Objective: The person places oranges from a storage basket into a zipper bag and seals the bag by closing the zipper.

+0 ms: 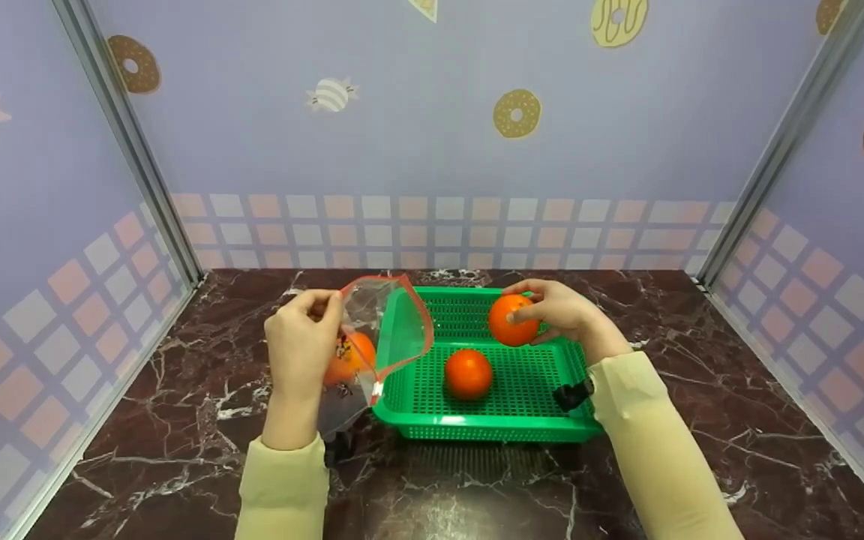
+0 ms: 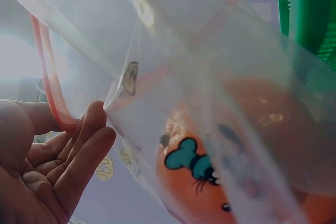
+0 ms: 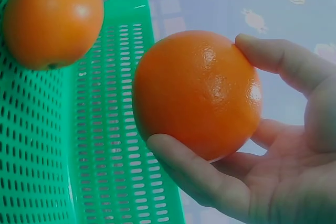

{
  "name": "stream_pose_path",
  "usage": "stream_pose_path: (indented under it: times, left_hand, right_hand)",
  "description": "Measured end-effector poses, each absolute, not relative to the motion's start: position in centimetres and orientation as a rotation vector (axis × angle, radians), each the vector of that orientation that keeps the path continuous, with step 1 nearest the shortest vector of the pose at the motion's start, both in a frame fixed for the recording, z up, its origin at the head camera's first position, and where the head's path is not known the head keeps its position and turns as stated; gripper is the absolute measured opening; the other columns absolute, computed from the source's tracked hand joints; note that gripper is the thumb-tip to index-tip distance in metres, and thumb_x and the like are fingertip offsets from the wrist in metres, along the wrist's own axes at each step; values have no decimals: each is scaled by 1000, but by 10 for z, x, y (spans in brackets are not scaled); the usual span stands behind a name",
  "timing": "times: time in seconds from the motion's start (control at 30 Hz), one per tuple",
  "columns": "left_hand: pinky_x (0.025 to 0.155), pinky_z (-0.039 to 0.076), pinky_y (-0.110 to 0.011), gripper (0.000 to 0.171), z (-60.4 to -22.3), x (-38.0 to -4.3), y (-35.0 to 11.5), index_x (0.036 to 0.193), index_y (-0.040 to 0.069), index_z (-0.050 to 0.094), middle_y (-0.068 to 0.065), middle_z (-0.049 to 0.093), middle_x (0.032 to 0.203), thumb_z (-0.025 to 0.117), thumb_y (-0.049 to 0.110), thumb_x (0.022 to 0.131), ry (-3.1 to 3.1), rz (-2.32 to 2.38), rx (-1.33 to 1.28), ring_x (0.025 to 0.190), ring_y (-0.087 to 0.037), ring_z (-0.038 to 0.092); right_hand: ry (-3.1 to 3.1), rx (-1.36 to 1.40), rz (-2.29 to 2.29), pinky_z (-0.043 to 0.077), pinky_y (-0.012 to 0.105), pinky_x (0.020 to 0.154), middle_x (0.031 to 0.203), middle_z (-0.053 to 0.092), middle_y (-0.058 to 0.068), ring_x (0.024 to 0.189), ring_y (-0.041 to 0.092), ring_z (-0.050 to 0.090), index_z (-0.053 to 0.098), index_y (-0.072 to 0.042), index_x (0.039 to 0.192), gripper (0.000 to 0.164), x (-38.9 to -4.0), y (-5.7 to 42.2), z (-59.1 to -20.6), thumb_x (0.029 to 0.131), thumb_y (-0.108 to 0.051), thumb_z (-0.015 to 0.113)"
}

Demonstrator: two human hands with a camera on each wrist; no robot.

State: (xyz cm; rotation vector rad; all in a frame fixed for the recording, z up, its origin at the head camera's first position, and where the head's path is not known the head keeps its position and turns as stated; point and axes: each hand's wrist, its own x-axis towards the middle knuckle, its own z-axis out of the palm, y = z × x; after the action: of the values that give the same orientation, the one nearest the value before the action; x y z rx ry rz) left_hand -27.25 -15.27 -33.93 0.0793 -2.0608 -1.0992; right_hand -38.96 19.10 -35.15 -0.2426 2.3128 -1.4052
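My left hand (image 1: 301, 337) pinches the red-edged rim of a clear plastic bag (image 2: 178, 35), whose mouth gapes toward the basket. Inside the bag, low down, is orange fruit (image 2: 184, 182), seen partly through a printed cartoon figure; how many pieces I cannot tell. A round orange (image 3: 197, 95) is gripped between the thumb and fingers of my right hand (image 1: 563, 311), above the right part of a green plastic basket (image 1: 477, 423). Another orange (image 1: 468, 373) lies on the basket's floor.
The basket stands on a dark red marbled tabletop (image 1: 177, 450). Patterned panels (image 1: 432, 150) close off the back and both sides, with metal posts (image 1: 784, 150) at the corners. Black wrist-camera pieces (image 1: 573, 394) sit by the cuffs.
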Motion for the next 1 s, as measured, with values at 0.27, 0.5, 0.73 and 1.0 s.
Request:
stream_pose_path:
  times: [0.27,0.5,0.73,1.0]
  left_hand:
    - [56,42,-19,15,-339,-272,-152,88,3,81,-11,74,69,71,12,95,-2059,-1118,75,59,-21,67]
    - [55,42,-18,14,-339,-272,-153,89,3,81,-9,74,68,73,13,94,-2064,-1122,87,59,-21,68]
    - [54,40,-18,14,-340,-271,-153,89,3,81,-8,74,67,72,13,94,-2069,-1113,87,58,-21,67]
    - [56,42,-19,14,-339,-272,-152,89,3,81,-9,74,68,72,12,94,-2066,-1107,87,60,-22,68]
  right_hand:
    - [2276,-293,-1496,63,42,79,150,47,20,121,34,61,48,-15,152,65,-385,189,-348,93,-20,75]
    - [2244,-312,-1605,63,48,84,147,49,19,118,31,63,50,-15,149,61,-379,184,-345,93,-16,74]
    - [2197,-321,-1670,63,46,83,146,51,18,116,29,65,50,-14,150,62,-373,180,-344,93,-16,74]
    - [2159,-335,-1757,63,44,81,145,51,17,116,28,64,49,-13,150,63,-367,176,-344,93,-17,75]
